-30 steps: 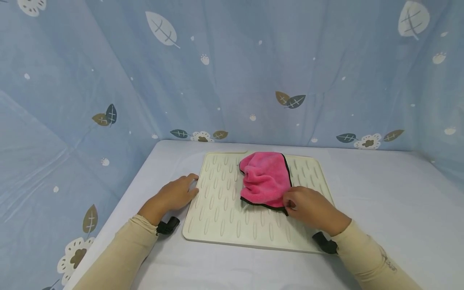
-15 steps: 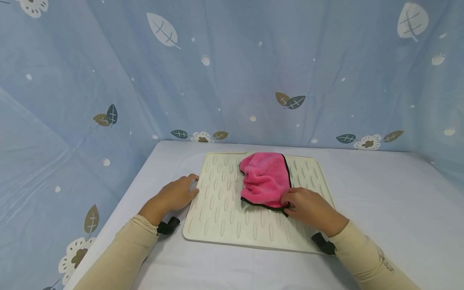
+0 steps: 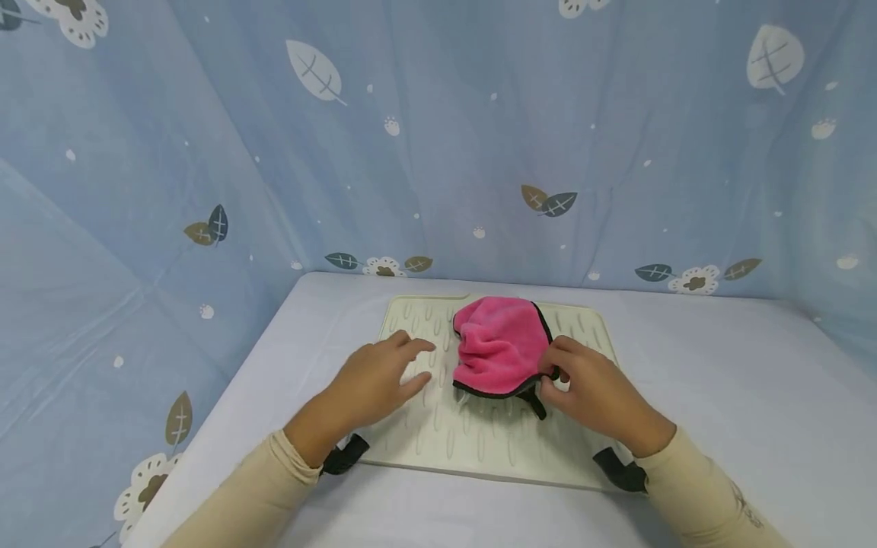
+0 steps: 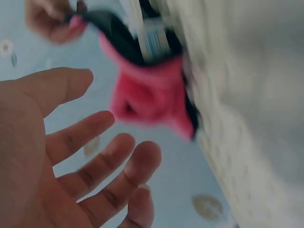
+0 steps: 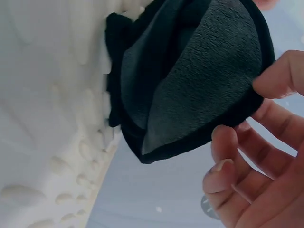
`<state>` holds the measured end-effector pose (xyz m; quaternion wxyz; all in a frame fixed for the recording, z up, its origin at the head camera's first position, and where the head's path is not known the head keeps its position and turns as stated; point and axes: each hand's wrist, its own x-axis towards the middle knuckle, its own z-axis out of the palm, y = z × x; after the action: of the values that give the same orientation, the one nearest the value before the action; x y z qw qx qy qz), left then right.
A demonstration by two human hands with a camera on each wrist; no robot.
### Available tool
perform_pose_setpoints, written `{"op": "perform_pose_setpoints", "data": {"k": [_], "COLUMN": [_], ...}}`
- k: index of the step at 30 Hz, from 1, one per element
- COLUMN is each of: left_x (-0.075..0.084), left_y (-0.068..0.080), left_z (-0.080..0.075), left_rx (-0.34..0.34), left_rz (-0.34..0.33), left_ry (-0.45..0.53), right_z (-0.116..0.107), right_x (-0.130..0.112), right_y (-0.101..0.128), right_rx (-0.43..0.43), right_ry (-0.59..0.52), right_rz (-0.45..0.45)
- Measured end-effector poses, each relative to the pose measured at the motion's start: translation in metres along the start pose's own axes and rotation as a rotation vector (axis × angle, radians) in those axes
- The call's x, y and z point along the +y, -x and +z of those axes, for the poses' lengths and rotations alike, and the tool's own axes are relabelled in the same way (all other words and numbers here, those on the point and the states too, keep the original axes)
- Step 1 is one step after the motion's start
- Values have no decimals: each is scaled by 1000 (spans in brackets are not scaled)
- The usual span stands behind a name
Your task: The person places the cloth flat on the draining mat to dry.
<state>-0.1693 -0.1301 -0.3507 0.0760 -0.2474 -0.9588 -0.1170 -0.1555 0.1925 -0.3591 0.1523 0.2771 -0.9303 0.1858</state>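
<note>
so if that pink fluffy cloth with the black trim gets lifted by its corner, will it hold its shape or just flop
Probably flop: the pink fluffy cloth with black trim already lies crumpled in soft folds on the cream ridged mat. Where the right hand pinches its edge, the corner bends freely, so it likely drapes. It looks light and unlikely to slip from fingers.

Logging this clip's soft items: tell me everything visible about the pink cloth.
The pink cloth is a plush, fleecy-looking towel with black edge trim and a dark grey underside, seen in the right wrist view. It lies crumpled in a loose heap on the far middle of the cream ribbed mat. The right hand pinches its near right corner and lifts that edge off the mat. The left hand hovers with fingers spread just left of it, not touching.
</note>
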Motion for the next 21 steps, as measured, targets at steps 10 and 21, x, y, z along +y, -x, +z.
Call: {"op": "perform_pose_setpoints", "data": {"k": [10,21], "left_x": [46,50], "left_y": [-14,-14], "left_z": [25,29], "left_rx": [69,220], "left_rz": [173,219], "left_ry": [-55,21], "right_z": [-10,-7], "right_x": [-10,-21], "right_y": [1,1], "right_rx": [146,-20], "right_ry": [-77,-97], "right_rz": [-48,-11]}}
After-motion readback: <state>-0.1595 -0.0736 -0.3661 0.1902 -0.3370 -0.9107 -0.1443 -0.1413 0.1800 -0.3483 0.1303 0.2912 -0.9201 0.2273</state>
